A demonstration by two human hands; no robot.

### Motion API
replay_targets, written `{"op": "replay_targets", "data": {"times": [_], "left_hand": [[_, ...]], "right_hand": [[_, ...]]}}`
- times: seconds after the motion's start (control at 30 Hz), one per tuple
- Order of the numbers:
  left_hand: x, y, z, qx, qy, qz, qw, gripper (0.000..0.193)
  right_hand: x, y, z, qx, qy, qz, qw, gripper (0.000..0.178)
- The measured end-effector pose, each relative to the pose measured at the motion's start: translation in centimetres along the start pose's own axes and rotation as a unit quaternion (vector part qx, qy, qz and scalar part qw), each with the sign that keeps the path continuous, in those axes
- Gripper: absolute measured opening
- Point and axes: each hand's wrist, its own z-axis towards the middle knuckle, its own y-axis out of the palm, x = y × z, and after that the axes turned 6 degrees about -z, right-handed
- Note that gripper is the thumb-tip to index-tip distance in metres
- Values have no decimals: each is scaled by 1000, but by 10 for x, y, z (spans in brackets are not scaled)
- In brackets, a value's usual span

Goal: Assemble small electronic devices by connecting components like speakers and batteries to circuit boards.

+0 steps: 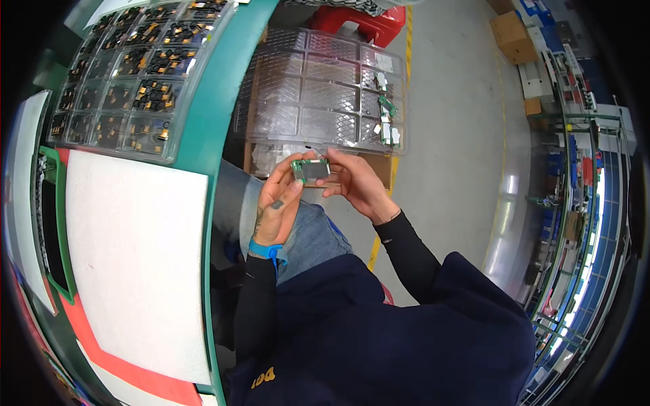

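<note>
A small green circuit board with a flat grey rectangular part [313, 170] is held up in front of my lap. My left hand [276, 206], with a blue wrist strap round its wrist, pinches the board's left end between thumb and fingers. The fingers of my right hand [362, 184] close on its right end. A thin wire with a dark tip [309, 147] shows just above the board. Beyond my hands lies a clear plastic compartment tray [332, 98]. Several green and white boards [388, 108] lie in its right-hand column.
On the left, a green-edged bench [211, 101] carries a clear tray of black and gold parts [152, 95] and a white foam sheet [139, 264]. A cardboard box [380, 169] shows under the near tray. A red stool [359, 24] stands behind it. Loaded shelves [565, 203] line the far right.
</note>
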Motion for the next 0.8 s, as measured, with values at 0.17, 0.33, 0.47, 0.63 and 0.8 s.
{"op": "replay_targets", "data": {"times": [0.17, 0.33, 0.47, 0.63, 0.8], "left_hand": [[-1, -3, 0, -29, -4, -7, 1000, 53], [6, 0, -7, 7, 34, -18, 999, 53], [9, 2, -8, 19, 7, -72, 997, 51], [4, -4, -1, 4, -31, -14, 999, 47], [8, -1, 1, 16, -36, 16, 999, 44]], "right_hand": [[8, -5, 12, 32, -25, -33, 999, 26], [-23, -5, 2, 131, -164, -130, 969, 22], [-100, 26, -19, 153, -323, -268, 895, 21], [-210, 96, -10, 98, -401, -328, 850, 23], [-330, 172, 94, -43, -414, -356, 837, 28]]}}
